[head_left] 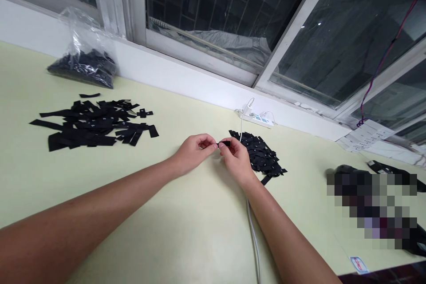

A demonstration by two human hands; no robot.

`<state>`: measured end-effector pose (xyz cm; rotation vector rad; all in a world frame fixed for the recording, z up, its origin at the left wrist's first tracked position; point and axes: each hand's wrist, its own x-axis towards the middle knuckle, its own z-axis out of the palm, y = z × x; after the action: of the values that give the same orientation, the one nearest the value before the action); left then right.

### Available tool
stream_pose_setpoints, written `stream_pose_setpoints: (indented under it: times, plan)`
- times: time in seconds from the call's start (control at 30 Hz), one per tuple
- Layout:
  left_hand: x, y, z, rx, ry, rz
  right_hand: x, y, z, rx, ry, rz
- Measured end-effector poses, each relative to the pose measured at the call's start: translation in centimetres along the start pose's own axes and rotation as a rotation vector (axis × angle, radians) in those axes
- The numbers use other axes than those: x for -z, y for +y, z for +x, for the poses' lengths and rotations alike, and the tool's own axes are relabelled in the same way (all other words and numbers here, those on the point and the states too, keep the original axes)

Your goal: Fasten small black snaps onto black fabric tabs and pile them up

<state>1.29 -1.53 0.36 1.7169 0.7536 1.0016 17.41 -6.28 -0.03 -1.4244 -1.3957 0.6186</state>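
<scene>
Both hands meet over the middle of the pale yellow-green table [159, 230]. A small black fabric strip [227, 143] is pinched between them. My left hand [195, 153] is closed, thumb and index finger on the strip's left end. My right hand [237, 159] is closed too, pinching the strip farther right. Fingers cover much of it. Just right of my right hand lies a dense pile of short black strips [264, 155]. A looser heap of black strips [89, 126], some longer, spreads on the table to the left.
A clear plastic bag [83, 60] of black pieces leans by the wall at back left. A white power strip [256, 118] sits at the window ledge, and a white cable [253, 230] runs toward me, passing under my right forearm. Dark blurred items [376, 204] lie at right.
</scene>
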Motion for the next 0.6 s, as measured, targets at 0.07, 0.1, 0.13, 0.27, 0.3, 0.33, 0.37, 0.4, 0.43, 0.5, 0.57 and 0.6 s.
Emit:
stream_pose_setpoints:
  times: [0.07, 0.1, 0.13, 0.27, 0.3, 0.33, 0.37, 0.4, 0.43, 0.5, 0.57, 0.6]
  plan:
    - [-0.04, 0.01, -0.03, 0.007, -0.015, -0.01, -0.02, -0.03, 0.0, -0.006, 0.0, 0.023]
    - [-0.05, 0.03, -0.04, 0.012, -0.014, -0.01, -0.03, -0.06, -0.01, -0.008, -0.003, 0.032]
    - [-0.05, 0.06, -0.04, 0.014, -0.01, -0.009, -0.04, -0.09, -0.03, -0.008, -0.005, 0.035]
    - [-0.02, 0.13, -0.01, 0.001, 0.018, -0.003, -0.03, -0.15, -0.07, 0.008, -0.003, -0.013]
    - [0.0, 0.11, 0.0, -0.008, 0.025, -0.002, -0.03, -0.13, -0.06, 0.011, -0.004, -0.028]
    - [0.01, 0.06, 0.01, -0.014, 0.032, -0.003, -0.03, -0.11, -0.05, 0.013, -0.007, -0.038]
    - [0.02, 0.01, 0.03, -0.017, 0.038, -0.003, -0.03, -0.08, -0.04, 0.015, -0.014, -0.042]
    - [0.03, -0.06, 0.05, -0.017, 0.042, -0.005, -0.04, -0.05, -0.03, 0.016, -0.02, -0.042]
    - [0.02, -0.12, 0.07, -0.016, 0.046, -0.006, -0.06, -0.02, -0.03, 0.018, -0.024, -0.04]
    - [-0.01, -0.23, 0.11, -0.014, 0.052, -0.01, -0.09, 0.0, -0.02, 0.02, -0.028, -0.03]
    - [-0.06, -0.25, 0.14, -0.014, 0.058, -0.01, -0.09, -0.02, -0.04, 0.021, -0.028, -0.019]
    - [-0.08, -0.23, 0.14, -0.012, 0.06, -0.006, -0.09, -0.05, -0.05, 0.023, -0.028, -0.014]
